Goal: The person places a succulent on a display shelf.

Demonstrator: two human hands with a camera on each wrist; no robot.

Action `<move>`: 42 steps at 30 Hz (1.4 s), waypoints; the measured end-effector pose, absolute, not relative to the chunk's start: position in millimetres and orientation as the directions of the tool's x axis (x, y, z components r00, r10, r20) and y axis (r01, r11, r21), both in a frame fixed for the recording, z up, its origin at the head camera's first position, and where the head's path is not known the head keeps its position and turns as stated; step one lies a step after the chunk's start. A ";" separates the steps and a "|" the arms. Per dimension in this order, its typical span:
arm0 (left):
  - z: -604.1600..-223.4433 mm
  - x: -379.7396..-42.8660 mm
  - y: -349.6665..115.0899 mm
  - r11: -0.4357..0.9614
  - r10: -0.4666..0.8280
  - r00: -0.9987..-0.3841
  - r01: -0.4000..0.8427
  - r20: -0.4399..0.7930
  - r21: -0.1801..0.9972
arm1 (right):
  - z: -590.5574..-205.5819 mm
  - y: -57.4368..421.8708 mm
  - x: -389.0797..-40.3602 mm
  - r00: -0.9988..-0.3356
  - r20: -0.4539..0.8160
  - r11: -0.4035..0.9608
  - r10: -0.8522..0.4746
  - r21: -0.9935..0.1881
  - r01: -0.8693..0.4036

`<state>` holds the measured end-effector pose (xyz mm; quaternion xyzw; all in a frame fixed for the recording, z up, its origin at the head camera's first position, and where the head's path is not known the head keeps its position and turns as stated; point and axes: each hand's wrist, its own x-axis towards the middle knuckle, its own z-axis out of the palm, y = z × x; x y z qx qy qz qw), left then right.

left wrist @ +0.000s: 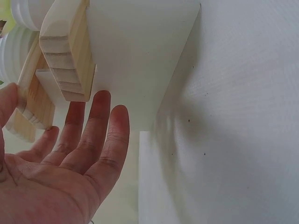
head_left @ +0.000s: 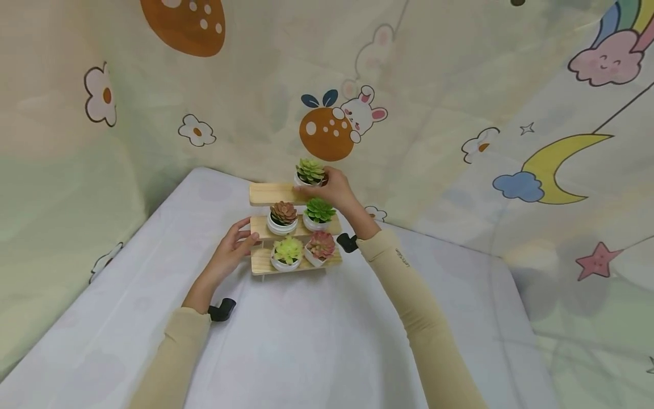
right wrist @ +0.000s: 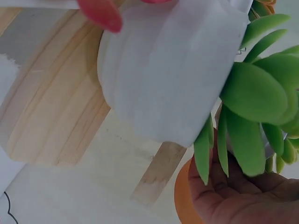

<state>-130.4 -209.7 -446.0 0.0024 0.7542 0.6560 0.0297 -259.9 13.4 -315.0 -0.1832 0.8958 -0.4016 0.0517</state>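
Note:
A three-tier wooden stand [head_left: 271,193] with white supports stands on the table. My right hand [head_left: 337,187] grips a white pot with a light green artificial succulent [head_left: 310,170] at the right of the top tier; in the right wrist view, leaves partly hide that hand [right wrist: 238,196]. My left hand [head_left: 230,253] holds the middle board's left end, thumb and index finger on the board [left wrist: 35,100], other fingers stretched out beneath. On the middle tier sit a brown succulent [head_left: 283,213] and a green one [head_left: 319,211]. Below them are a yellow-green succulent [head_left: 288,250] and a pink-red one [head_left: 321,245].
The white-covered table [head_left: 306,341] spreads around the stand. Behind it hangs a curtain [head_left: 255,102] printed with flowers, a rabbit and a moon. Black wrist mounts show on the left wrist [head_left: 222,310] and near the right wrist [head_left: 347,243].

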 end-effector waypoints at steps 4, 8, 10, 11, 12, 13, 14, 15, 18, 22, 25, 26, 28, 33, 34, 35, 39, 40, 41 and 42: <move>-446.5 -131.3 -209.2 0.141 0.038 -0.998 -0.037 -0.043 0.989 | -316.1 11.2 -260.6 -0.920 0.049 0.613 -0.388 -0.732 -0.297; -446.3 -132.6 -208.8 0.141 0.037 -0.999 -0.030 -0.035 0.990 | -316.9 11.2 -260.7 -0.913 0.055 0.614 -0.403 -0.724 -0.315; -446.2 -133.6 -208.5 0.142 0.037 -0.999 -0.027 -0.033 0.989 | -317.3 11.7 -260.6 -0.910 0.063 0.609 -0.410 -0.724 -0.324; -446.1 -134.1 -208.5 0.143 0.037 -0.999 -0.026 -0.031 0.989 | -317.4 11.8 -260.5 -0.909 0.066 0.606 -0.412 -0.725 -0.327; -446.2 -134.6 -208.6 0.145 0.038 -0.999 -0.025 -0.031 0.989 | -317.4 12.0 -260.6 -0.907 0.069 0.602 -0.415 -0.727 -0.331; -446.2 -135.0 -208.7 0.145 0.040 -0.999 -0.025 -0.031 0.989 | -317.5 12.2 -260.6 -0.905 0.070 0.597 -0.419 -0.730 -0.333; -446.1 -135.4 -208.8 0.145 0.041 -0.999 -0.024 -0.030 0.989 | -317.3 12.5 -260.3 -0.903 0.070 0.591 -0.423 -0.734 -0.334; -446.0 -135.5 -208.8 0.146 0.042 -0.999 -0.024 -0.030 0.989 | -317.4 12.9 -260.4 -0.901 0.070 0.586 -0.428 -0.738 -0.335; -445.0 -135.3 -208.6 0.147 0.044 -0.998 -0.030 -0.037 0.989 | -317.8 13.9 -260.5 -0.898 0.060 0.577 -0.436 -0.747 -0.330; -443.4 -135.1 -207.0 0.150 0.045 -0.998 -0.038 -0.045 0.988 | -318.8 14.3 -260.0 -0.899 0.050 0.583 -0.435 -0.745 -0.324; -443.8 -136.1 -206.1 0.153 0.051 -0.998 -0.036 -0.045 0.987 | -320.1 13.6 -259.3 -0.904 0.048 0.590 -0.426 -0.742 -0.317; -443.8 -136.2 -206.2 0.154 0.052 -0.998 -0.037 -0.045 0.987 | -320.6 13.1 -259.0 -0.905 0.046 0.591 -0.423 -0.743 -0.314; -444.0 -136.0 -207.0 0.155 0.052 -0.998 -0.035 -0.043 0.987 | -321.0 12.3 -258.2 -0.905 0.038 0.591 -0.423 -0.746 -0.307; -444.8 -134.0 -212.5 0.163 0.044 -0.999 -0.022 -0.030 0.986 | -320.3 15.7 -252.7 -0.907 0.006 0.577 -0.422 -0.769 -0.274; -445.3 -134.0 -213.4 0.163 0.043 -0.999 -0.019 -0.027 0.986 | -320.7 19.1 -251.1 -0.908 0.007 0.565 -0.419 -0.781 -0.267; -446.0 -134.4 -214.3 0.164 0.045 -0.999 -0.017 -0.025 0.986 | -321.5 23.9 -249.4 -0.910 0.014 0.551 -0.415 -0.792 -0.264; -447.5 -137.2 -218.9 0.173 0.064 -0.998 -0.017 -0.028 0.985 | -330.8 53.3 -241.2 -0.902 0.110 0.504 -0.418 -0.798 -0.331; -447.4 -137.8 -221.0 0.176 0.071 -0.997 -0.021 -0.034 0.984 | -333.7 62.7 -238.5 -0.893 0.143 0.504 -0.426 -0.782 -0.366; -447.2 -138.4 -223.8 0.182 0.075 -0.996 -0.023 -0.037 0.983 | -336.7 72.6 -235.5 -0.883 0.175 0.508 -0.437 -0.761 -0.402; -446.6 -138.7 -226.9 0.187 0.077 -0.996 -0.023 -0.038 0.982 | -339.6 83.1 -232.2 -0.873 0.200 0.520 -0.444 -0.737 -0.433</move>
